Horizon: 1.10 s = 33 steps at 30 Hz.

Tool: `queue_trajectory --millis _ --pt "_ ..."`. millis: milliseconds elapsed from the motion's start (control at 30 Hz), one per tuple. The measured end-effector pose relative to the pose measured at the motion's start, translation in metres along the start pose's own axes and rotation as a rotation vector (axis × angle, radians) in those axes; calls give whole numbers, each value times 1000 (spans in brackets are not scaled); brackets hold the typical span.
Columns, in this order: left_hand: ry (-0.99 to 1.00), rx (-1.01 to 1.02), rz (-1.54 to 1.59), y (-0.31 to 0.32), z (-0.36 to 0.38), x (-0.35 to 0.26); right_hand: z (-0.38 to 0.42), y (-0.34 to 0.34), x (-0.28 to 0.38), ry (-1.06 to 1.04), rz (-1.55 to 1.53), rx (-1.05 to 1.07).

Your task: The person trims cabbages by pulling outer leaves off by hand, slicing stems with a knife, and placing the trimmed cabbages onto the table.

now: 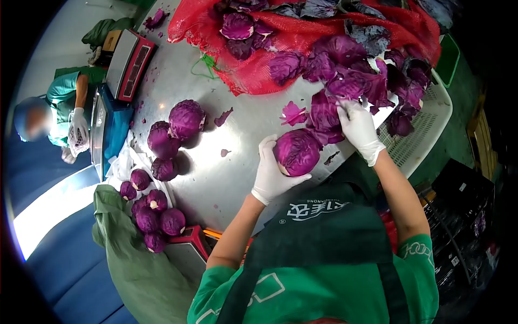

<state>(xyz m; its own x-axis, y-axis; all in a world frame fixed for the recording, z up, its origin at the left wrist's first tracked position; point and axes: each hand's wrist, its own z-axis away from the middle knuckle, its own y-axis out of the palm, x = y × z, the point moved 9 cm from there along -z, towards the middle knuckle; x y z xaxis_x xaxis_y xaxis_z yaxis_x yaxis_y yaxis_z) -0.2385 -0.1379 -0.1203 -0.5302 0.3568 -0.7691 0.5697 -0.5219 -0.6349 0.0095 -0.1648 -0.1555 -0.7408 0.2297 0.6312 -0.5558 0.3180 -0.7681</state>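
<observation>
My left hand (274,175), in a white glove, is wrapped round the near side of a red cabbage (300,154) above the metal table (232,162). My right hand (359,129), also gloved, is just to the right of that cabbage. Its fingers are pressed together on the edge of a purple cabbage leaf (325,120). Whether this leaf is still joined to the cabbage cannot be made out. Beyond the right hand lies a heap of loose cabbage leaves (345,70), and a small torn leaf piece (293,114) sits beside it.
Several whole cabbages (186,120) stand on the left, with smaller ones (147,220) by a green cloth (124,237). A red mesh bag (237,70) lies at the back. Right is a white perforated crate (431,119). A co-worker (65,110) stands far left near scales (129,65).
</observation>
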Motion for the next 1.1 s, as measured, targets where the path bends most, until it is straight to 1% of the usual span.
queue_trajectory --millis 33,100,133,167,233,267,300,333,367,433,467,500,567,633,667,700,767,833,900,933,1000,1033,1100 --pt "-13 2 -5 4 6 -2 -8 -17 18 41 3 6" --pt "-84 -114 18 5 10 -1 -15 -48 46 78 134 -63" --pt "-121 -167 70 4 9 -6 -11 -51 51 55 85 -79" --pt "-119 -170 75 4 8 -10 -3 -52 58 103 -9 -26" --pt "-231 -140 92 8 5 -7 22 -34 68 159 -236 186" --pt "-232 -147 97 8 3 -9 38 -26 74 112 -328 181" --pt "-168 -149 42 6 0 -17 54 -9 74 66 -422 175" --pt "-103 -147 -15 3 -3 -26 64 1 71 7 -509 38" --pt "-3 -40 -49 6 -5 -38 59 0 69 7 -509 37" --pt "-18 38 -126 9 -7 -40 41 -4 52 135 -489 12" --pt "-16 22 -183 11 -10 -36 30 -1 47 175 -544 62" --pt "-43 6 -226 9 -16 -37 24 -1 46 91 -551 -7" --pt "-20 -69 -261 11 -28 -42 19 -7 46 -27 -423 -13" --pt "30 -143 -162 12 -36 -44 23 -20 43 114 -489 49" --pt "3 -137 -143 14 -38 -44 30 -31 48 26 -346 30" --pt "3 -143 -135 15 -40 -44 41 -27 43 132 -311 155" --pt "34 -108 -51 20 -44 -44 59 -34 55 45 -275 71" --pt "38 -96 -56 20 -44 -45 67 -28 63 49 -200 176" --pt "45 -83 -67 19 -45 -48 69 -16 61 110 -152 266" --pt "33 -78 -63 19 -45 -48 67 -14 61 114 -155 264" --pt "22 -76 -60 22 -47 -47 57 -20 68 22 -79 148" --pt "7 -79 -55 24 -47 -44 53 -19 69 21 -80 148" --pt "-10 -85 -46 27 -47 -39 45 -15 68 88 -15 192"
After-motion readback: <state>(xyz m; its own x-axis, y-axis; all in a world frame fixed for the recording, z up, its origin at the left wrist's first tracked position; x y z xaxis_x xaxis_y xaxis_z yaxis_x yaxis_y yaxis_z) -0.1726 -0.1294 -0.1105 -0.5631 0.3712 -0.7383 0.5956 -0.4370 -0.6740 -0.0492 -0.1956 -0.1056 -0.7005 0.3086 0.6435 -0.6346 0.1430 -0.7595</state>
